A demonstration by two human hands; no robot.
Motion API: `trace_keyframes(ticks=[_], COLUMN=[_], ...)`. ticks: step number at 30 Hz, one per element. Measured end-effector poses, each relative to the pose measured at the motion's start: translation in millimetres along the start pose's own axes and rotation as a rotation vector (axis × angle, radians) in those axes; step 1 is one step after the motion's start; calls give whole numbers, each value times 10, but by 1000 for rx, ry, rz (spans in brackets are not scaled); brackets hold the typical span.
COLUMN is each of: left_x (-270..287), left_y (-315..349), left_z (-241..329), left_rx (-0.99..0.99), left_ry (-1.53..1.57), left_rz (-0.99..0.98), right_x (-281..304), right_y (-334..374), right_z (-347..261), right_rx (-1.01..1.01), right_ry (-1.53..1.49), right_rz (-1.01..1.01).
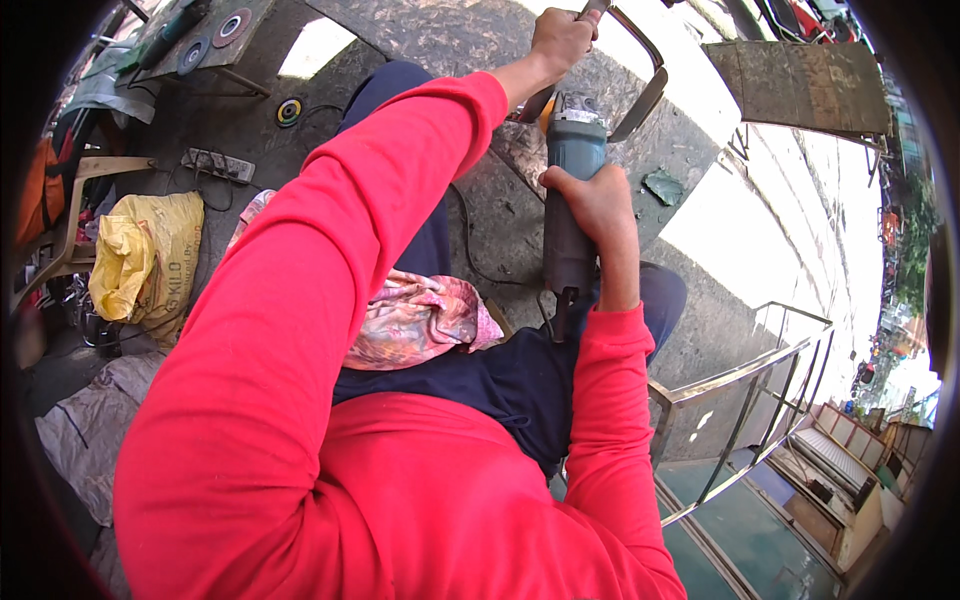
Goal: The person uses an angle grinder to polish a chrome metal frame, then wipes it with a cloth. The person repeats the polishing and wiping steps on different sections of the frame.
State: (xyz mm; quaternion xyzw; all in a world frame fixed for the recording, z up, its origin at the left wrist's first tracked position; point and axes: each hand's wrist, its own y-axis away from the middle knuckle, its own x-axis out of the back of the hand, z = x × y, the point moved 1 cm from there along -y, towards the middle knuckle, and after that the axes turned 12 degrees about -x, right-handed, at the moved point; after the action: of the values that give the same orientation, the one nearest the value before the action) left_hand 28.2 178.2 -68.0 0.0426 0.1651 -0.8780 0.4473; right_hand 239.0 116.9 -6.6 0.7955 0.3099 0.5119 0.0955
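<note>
My right hand [600, 205] is closed round the body of an angle grinder [577, 148], its thumb lying across the casing. The grinder has a blue-green front, a dark rear and a silver head that faces away from me. Beyond it, my left hand [562, 42] is closed on a bent metal piece [648, 95], which curves round to the right of the grinder head. The disc is mostly hidden, so I cannot tell whether it touches the metal. A patterned pink cloth [425, 320] lies across my lap.
Left of me are a yellow sack [165, 250], a power strip [218, 165] with cords and a loose disc [289, 111] on the ground. A low table [240, 45] at the far left bears more discs. A wooden-topped table [800, 88] and a metal frame [740, 370] stand right.
</note>
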Motion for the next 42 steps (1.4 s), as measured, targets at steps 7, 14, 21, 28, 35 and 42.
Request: trace_keyframes(ticks=[7,14,21,28,35,42], left_x=[12,22,65,58,16,27], left_y=[-37,-79,-41,119,219,205], left_z=[-18,-84,-92,18,88,89], left_rx=[-23,10,12,-114,-181,-169], left_ry=[-56,-14,-66,-155,-160,-220], left_rz=[29,60,98,51,14,-61], right_x=[10,39,104,164,61,118], right_y=[70,167,268,89,7,-127], right_z=[-49,-12,160,169,135,143], right_rx=[-2,-18,-13,-32,-9,-60], right_ry=[42,24,72,-23,-72,23], right_rz=[3,-11,91,18,-44,34])
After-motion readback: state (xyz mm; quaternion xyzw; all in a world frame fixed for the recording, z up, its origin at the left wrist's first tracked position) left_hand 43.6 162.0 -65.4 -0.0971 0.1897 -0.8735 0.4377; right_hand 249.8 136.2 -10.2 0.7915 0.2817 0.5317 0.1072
